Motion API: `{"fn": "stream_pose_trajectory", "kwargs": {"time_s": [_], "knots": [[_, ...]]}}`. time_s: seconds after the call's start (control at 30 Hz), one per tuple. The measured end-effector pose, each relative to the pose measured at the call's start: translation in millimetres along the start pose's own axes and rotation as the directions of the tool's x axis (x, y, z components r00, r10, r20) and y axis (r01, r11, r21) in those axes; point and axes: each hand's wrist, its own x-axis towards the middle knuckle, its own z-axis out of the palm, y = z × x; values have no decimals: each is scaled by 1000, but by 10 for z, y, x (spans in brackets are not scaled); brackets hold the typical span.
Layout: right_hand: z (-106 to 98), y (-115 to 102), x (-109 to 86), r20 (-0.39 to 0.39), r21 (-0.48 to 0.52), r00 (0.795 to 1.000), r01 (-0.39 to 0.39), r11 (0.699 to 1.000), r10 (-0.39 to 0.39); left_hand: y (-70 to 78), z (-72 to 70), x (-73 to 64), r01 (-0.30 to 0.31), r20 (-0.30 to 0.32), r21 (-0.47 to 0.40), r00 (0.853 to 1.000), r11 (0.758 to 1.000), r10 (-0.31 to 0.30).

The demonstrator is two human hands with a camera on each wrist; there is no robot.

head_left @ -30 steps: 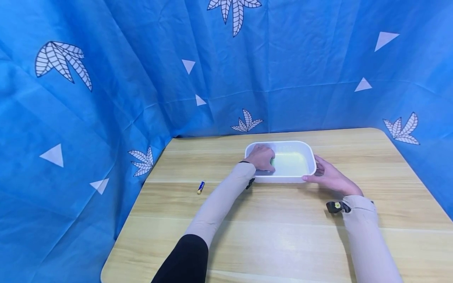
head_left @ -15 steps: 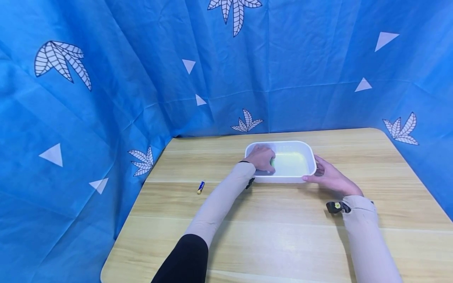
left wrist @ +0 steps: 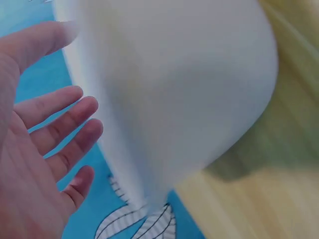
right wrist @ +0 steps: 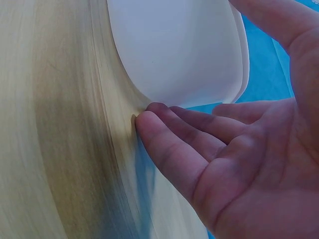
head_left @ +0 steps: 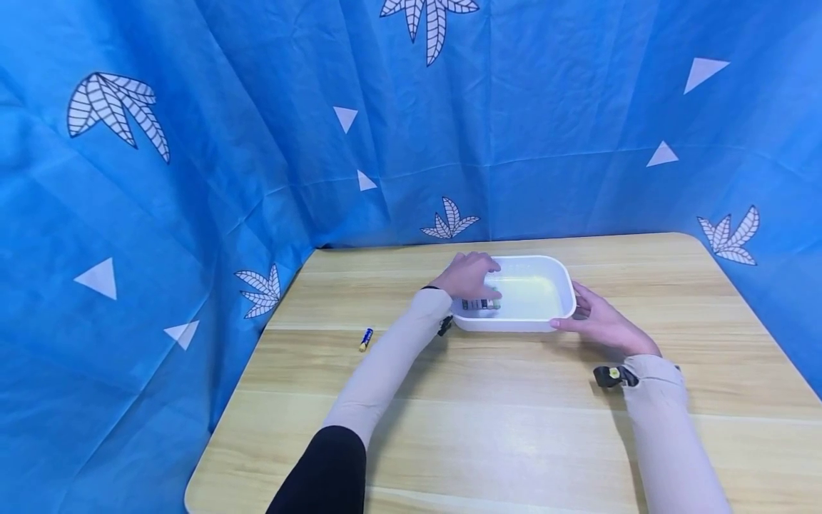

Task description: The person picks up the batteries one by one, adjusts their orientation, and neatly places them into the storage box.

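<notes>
A white plastic tub (head_left: 521, 325) stands on the table. Over its left end is my left hand (head_left: 467, 276), fingers spread and holding nothing; the left wrist view shows the fingers loosely extended beside the tub's outer wall. Below that hand, inside the tub, lies a small item with a dark-and-white printed label (head_left: 478, 304) and a pale green end, partly hidden by the hand. At the tub's right end, my right hand (head_left: 600, 321) rests with its thumb at the front corner and its fingers along the outer wall. Those nearly straight fingers (right wrist: 172, 154) reach the tub's base in the right wrist view.
A blue and gold battery (head_left: 366, 340) lies on the wooden table (head_left: 514, 428), left of the tub and close to my left forearm. Behind the table hangs a blue curtain (head_left: 552, 193) with white leaf and triangle prints.
My left hand has opened and risen slightly back and to the left, letting go of the small labelled item, which now shows inside the tub. My right hand has stayed at the tub.
</notes>
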Motion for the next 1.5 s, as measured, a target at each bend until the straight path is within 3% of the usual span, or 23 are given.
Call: {"fn": "stream_pose_trajectory", "kwargs": {"time_s": [0.17, 0.33, 0.6, 0.77, 0.9, 1.13, 1.37, 1.5], "knots": [[-3, 9, -6, -4, -6, 1000, 1, 1000, -1, -94, -214, -202, -29, -87, -85, 996, 996, 22], [0, 3, -6, -5, -11, 1000, 1, 1000, -1, -322, -360, -442, -76, -160, -145, 986, 986, 52], [-3, 37, 9, -1, 14, 1000, 15, 1000, -15, -684, -518, -905, -69, -213, -284, 977, 956, 7], [-3, 73, 23, 4, 29, 1000, 18, 999, -18, -909, -539, -1198, -67, -242, -343, 970, 937, -19], [-2, 80, 33, 3, 26, 1000, 24, 999, -24, -1114, -489, -1426, -37, -246, -390, 967, 920, -66], [-1, 52, 16, 3, 13, 1000, 19, 1000, -19, -1405, -271, -1815, 38, -170, -426, 978, 904, -121], [-32, 61, 3, 3, -11, 1000, 6, 1000, -6, -1553, -69, -2021, 76, -133, -457, 979, 886, -153], [-19, 72, 26, 7, -11, 1000, 12, 1000, -11, -1605, 47, -2125, 100, -94, -495, 981, 863, -168]]}}
